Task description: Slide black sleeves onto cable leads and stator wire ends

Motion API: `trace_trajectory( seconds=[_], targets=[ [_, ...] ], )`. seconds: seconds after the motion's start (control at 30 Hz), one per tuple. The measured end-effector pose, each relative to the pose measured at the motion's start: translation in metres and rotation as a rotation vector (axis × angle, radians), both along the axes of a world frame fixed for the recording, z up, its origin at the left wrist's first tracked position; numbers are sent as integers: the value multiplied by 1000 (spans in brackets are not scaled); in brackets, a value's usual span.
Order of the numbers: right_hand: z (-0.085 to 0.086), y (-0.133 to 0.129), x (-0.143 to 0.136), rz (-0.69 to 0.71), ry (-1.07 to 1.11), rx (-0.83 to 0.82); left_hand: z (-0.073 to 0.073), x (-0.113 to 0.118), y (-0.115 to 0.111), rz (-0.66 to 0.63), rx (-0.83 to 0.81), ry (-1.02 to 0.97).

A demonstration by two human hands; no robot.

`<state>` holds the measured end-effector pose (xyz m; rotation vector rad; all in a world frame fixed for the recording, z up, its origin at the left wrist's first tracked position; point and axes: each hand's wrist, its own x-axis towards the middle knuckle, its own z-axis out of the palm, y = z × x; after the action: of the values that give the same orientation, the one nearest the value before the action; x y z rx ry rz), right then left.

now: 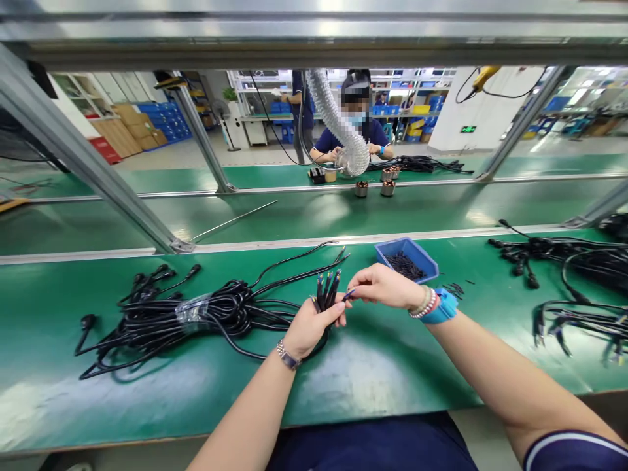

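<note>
My left hand (316, 324) is closed around several black cable ends (328, 291), whose stripped tips with coloured wires point up. Beside it, my right hand (375, 288) pinches at the end of one cable held between thumb and finger of the left; whether a small sleeve sits in that pinch is too small to tell. From the left hand the cables run to a coiled black bundle (230, 311), bound with clear wrap, on the green bench. Just behind my right hand stands a blue bin (429, 265) holding short black tube pieces (405, 263).
Loose tube pieces (455, 289) lie right of the bin. More black cables (579, 261) are piled at the right. A metal frame post (122, 170) rises at the left. Across the bench a co-worker (328, 140) sits behind a flexible duct (338, 118), near copper-wound motor parts (387, 188).
</note>
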<state>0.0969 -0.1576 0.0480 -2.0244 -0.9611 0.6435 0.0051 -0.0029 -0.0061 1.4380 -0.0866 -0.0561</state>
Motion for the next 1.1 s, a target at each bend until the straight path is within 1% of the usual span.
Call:
trace_trajectory(
  seconds=[0.1, 0.17, 0.23, 0.37, 0.47, 0.53, 0.67, 0.77, 0.83, 0.9, 1.0, 1.1],
  targets=[
    [-1, 6, -9, -32, -25, 62, 0, -1, 0, 41, 58, -43],
    [-4, 6, -12, -78, 7, 133, -1, -1, 0, 74, 66, -61],
    [-9, 5, -14, -91, 76, 215, -1, -1, 0, 89, 30, -61],
    [-22, 7, -15, -64, 241, 381, -1, -1, 2, 93, -45, -50],
    [-27, 11, -16, -101, 284, 449, -1, -1, 3, 94, -77, -52],
    [-27, 15, -19, -143, 205, 478, -1, -1, 3, 108, -90, -50],
    [-26, 19, -29, -295, -90, 495, -3, 0, 1, 157, -57, -41],
    [-27, 20, -34, -383, -147, 475, -3, -1, -1, 199, -24, -43],
    [-28, 20, -35, -430, -102, 483, -2, -2, -2, 211, 9, -44],
    [-28, 19, -34, -499, -39, 525, -1, -2, -3, 209, 37, -48],
    [-25, 17, -32, -576, 86, 699, -1, -2, -3, 209, 28, -55],
    [-23, 17, -32, -579, 193, 846, 0, -2, -3, 218, 11, -52]
  ],
)
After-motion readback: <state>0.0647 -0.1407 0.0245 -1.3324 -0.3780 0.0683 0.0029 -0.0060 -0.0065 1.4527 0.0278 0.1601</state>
